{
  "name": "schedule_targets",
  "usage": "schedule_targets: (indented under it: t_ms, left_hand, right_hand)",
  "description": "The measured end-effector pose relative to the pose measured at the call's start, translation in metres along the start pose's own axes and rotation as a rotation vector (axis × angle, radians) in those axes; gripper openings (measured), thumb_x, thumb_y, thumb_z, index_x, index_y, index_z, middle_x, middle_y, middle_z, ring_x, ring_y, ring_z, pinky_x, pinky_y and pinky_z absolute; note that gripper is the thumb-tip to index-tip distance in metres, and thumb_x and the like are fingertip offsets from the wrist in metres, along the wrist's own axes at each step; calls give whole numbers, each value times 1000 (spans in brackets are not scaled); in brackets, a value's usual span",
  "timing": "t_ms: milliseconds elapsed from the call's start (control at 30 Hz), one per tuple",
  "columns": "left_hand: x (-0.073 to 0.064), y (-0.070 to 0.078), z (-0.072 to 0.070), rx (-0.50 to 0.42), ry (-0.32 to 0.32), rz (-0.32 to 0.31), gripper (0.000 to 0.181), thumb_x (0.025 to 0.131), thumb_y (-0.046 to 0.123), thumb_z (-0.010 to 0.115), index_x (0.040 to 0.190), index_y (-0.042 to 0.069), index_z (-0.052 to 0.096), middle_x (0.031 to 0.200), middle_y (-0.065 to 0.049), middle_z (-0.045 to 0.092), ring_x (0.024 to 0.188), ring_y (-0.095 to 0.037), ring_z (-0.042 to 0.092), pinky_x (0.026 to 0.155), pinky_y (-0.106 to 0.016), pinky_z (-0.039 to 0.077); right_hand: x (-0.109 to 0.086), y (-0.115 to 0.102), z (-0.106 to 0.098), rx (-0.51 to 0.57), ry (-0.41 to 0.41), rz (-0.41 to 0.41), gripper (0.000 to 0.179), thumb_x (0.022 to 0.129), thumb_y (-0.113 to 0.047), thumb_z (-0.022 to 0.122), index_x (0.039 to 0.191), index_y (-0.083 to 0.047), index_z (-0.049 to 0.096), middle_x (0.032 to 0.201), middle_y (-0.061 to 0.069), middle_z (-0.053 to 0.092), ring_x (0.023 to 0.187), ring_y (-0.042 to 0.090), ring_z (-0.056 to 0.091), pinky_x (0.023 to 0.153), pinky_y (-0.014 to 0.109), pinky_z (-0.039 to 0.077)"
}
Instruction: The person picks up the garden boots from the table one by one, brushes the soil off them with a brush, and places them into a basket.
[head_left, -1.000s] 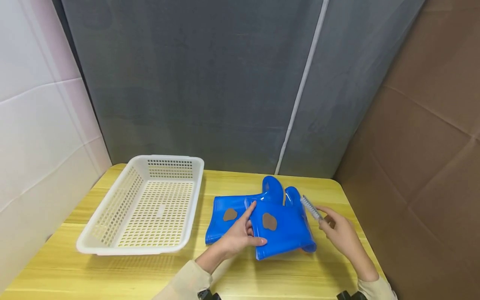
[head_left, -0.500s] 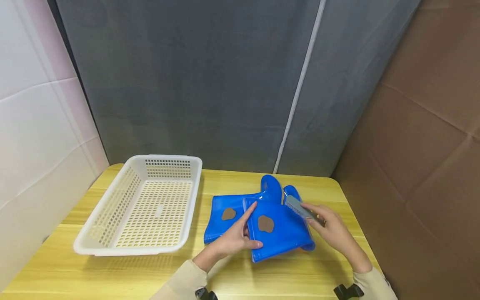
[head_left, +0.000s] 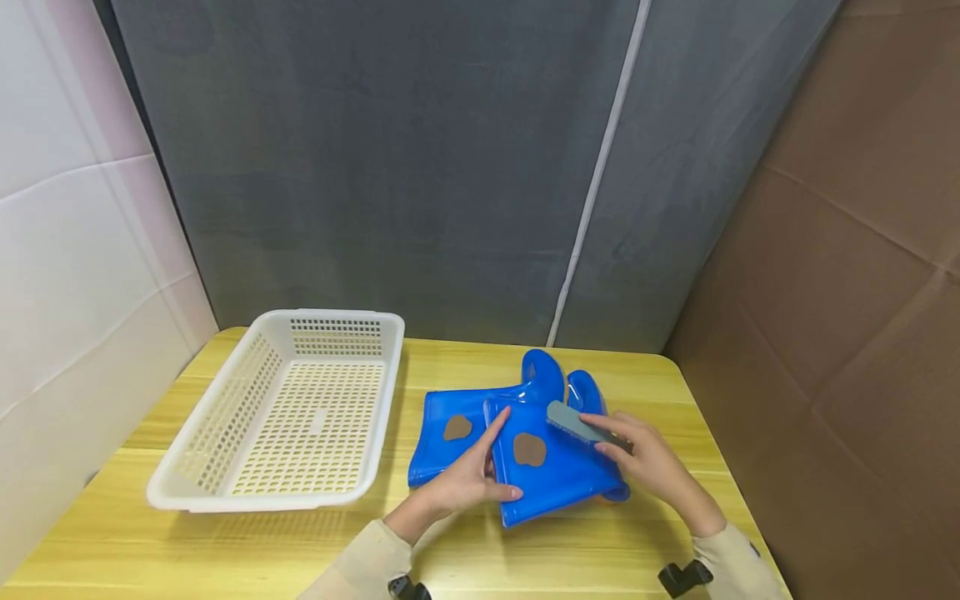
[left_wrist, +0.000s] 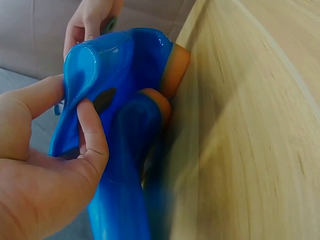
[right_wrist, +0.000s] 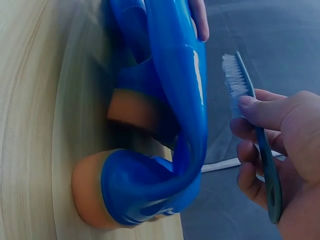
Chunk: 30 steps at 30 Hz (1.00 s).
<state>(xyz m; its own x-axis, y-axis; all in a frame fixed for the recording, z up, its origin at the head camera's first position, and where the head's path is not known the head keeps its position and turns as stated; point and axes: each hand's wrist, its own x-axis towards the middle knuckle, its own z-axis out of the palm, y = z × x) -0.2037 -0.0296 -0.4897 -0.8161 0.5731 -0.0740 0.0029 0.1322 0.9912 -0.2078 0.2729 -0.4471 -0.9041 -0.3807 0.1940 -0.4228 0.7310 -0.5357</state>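
Note:
A pair of blue rain boots with orange-brown soles lies on the table. My left hand [head_left: 465, 483] grips the near boot [head_left: 562, 475] by the rim of its shaft, thumb and fingers pinching the edge, and this boot overlaps the far boot [head_left: 442, 407]. Each shaft bears a brown patch; the near boot's patch [head_left: 529, 450] faces up. In my right hand [head_left: 660, 462] is a grey-green scrub brush [head_left: 568, 419], held by its handle. Its white bristles [right_wrist: 233, 75] point toward the near boot, with a gap between them in the right wrist view.
A white perforated plastic basket [head_left: 318, 421] stands on the left of the wooden table [head_left: 247, 558]. A dark grey panel [head_left: 375, 167] rises behind the table, with a brown cloth wall [head_left: 840, 333] at right and a white one [head_left: 82, 275] at left.
My right hand has brought the brush leftward from beside the near boot to over its shaft, near the brown patch, and turned it bristles down. The left hand keeps its grip on the rim.

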Motion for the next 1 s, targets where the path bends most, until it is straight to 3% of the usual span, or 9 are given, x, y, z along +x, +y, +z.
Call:
schedule_targets:
  t_ms: [267, 667, 800, 1000]
  left_hand:
    - [1, -5, -1, -7, -2, -7, 109, 87, 16, 76, 158, 38, -3, 165, -21, 11, 131, -43, 54, 98, -46, 55]
    - [-1, -7, 0, -6, -2, -16, 111, 86, 14, 76, 159, 35, -5, 164, -23, 13, 125, -41, 59, 96, -44, 57]
    - [-1, -8, -1, -1, -2, -17, 110, 86, 15, 76, 160, 32, -5, 164, -23, 13, 126, -41, 59, 96, -44, 57]
    - [-1, -8, -2, -3, -7, -17, 110, 87, 15, 76, 160, 31, -5, 164, -23, 15, 125, -40, 60, 97, -45, 56]
  right_hand:
    - [7, 2, 7, 31, -19, -32, 45, 95, -20, 65, 137, -35, 58, 137, 6, 64, 127, 34, 60, 102, 57, 50]
    - [13, 0, 14, -9, -24, -7, 49, 92, -20, 69, 137, -34, 58, 134, 4, 66, 124, 33, 61, 101, 56, 51]
    - [15, 2, 17, -11, -18, -12, 47, 91, -20, 70, 135, -35, 60, 126, 0, 69, 116, 24, 65, 98, 48, 55]
    - [17, 3, 19, -19, -18, -14, 42, 91, -21, 70, 130, -36, 65, 105, -8, 68, 93, 9, 60, 80, 22, 54]
